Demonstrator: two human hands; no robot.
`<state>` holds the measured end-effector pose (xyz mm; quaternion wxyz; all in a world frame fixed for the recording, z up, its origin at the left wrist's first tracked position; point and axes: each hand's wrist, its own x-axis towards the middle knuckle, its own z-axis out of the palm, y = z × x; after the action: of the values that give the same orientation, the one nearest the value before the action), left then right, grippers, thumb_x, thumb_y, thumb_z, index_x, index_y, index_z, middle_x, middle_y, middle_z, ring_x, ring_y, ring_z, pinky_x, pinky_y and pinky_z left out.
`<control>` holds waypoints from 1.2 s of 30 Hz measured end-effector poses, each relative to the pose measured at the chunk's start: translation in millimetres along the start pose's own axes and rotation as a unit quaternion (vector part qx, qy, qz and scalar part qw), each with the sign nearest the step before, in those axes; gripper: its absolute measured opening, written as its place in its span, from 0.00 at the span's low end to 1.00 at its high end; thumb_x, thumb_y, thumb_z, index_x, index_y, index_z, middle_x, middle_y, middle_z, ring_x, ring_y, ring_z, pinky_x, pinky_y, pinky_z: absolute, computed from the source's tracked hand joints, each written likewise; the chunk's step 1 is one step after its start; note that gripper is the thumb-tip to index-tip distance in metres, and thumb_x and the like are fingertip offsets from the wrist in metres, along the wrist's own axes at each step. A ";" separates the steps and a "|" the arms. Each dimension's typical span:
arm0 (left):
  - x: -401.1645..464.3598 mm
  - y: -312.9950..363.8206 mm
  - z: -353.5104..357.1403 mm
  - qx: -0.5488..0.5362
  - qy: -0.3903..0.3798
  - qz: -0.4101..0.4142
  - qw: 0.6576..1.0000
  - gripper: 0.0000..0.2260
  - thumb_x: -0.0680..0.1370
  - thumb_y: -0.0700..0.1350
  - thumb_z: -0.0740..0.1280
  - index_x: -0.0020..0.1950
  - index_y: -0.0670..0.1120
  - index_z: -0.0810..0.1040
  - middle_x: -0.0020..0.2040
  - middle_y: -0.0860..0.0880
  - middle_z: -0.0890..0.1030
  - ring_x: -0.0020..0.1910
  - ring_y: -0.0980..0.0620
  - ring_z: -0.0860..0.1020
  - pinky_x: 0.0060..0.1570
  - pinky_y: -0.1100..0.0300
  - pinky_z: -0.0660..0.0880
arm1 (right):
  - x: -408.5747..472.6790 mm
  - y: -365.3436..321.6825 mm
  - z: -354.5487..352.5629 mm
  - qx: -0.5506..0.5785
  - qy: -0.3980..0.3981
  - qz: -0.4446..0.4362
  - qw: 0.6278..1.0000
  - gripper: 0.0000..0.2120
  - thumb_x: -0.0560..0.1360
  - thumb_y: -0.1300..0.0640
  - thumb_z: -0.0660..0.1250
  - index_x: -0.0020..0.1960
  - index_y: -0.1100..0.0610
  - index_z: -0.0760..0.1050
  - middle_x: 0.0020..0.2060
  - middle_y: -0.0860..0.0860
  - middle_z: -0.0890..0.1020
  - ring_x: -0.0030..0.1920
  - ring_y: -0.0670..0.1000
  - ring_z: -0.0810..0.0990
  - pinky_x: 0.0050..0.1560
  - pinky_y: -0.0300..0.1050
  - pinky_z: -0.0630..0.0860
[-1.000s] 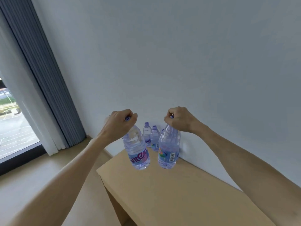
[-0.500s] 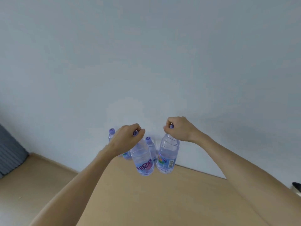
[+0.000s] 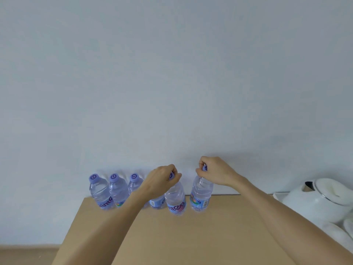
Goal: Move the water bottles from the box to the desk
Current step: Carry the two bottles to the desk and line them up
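Purple caps line the back of the tan worktop (image 3: 191, 236); three bottles (image 3: 114, 194) stand upright in a row against the pale wall (image 3: 172, 73), a fourth bottle (image 3: 155, 203) half hidden behind the left wrist; left hand (image 3: 159, 181) has its fingers curled round the cap of a bottle (image 3: 175, 200) just right of that row; right hand (image 3: 214, 172) pinches the cap of the next bottle (image 3: 200, 197), close beside it; whether either base touches the worktop, cannot tell; off right, well apart, a white kettle (image 3: 322, 197).
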<state>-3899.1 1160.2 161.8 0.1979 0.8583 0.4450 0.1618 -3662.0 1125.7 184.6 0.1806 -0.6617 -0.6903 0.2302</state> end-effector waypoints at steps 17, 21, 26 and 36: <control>24.3 -18.4 32.2 0.146 -0.038 0.063 0.986 0.08 0.80 0.52 0.61 0.49 0.48 0.73 0.48 0.52 0.77 0.48 0.51 0.74 0.42 0.63 0.62 | 8.9 20.9 56.5 -0.060 0.022 -0.030 0.998 0.12 0.74 0.45 0.67 0.46 0.53 0.69 0.40 0.48 0.77 0.40 0.51 0.74 0.37 0.44 0.67; 24.3 -24.5 35.6 0.170 -0.027 0.064 0.983 0.09 0.80 0.55 0.60 0.50 0.50 0.73 0.50 0.54 0.78 0.50 0.51 0.75 0.48 0.63 0.64 | 12.3 17.5 67.5 -0.070 0.004 -0.052 0.996 0.17 0.74 0.40 0.67 0.49 0.52 0.69 0.43 0.49 0.77 0.41 0.52 0.74 0.39 0.45 0.69; 18.4 -28.9 42.0 0.185 -0.027 0.048 0.981 0.15 0.79 0.58 0.61 0.61 0.52 0.71 0.59 0.55 0.76 0.55 0.50 0.76 0.54 0.59 0.65 | 15.5 20.7 72.4 -0.057 -0.037 -0.031 0.997 0.22 0.71 0.38 0.70 0.52 0.51 0.67 0.48 0.50 0.75 0.45 0.53 0.74 0.44 0.48 0.73; 19.9 -31.2 44.8 0.194 -0.027 0.014 0.980 0.24 0.71 0.62 0.69 0.62 0.51 0.70 0.57 0.56 0.78 0.56 0.51 0.76 0.57 0.58 0.63 | 4.9 41.8 76.9 -0.023 -0.088 0.019 0.996 0.35 0.63 0.52 0.76 0.62 0.40 0.58 0.53 0.51 0.70 0.46 0.57 0.76 0.47 0.52 0.77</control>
<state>-3889.6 1184.3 109.7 0.0368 0.8907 0.4501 0.0519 -3670.1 1125.3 97.3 0.0989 -0.6557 -0.6961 0.2751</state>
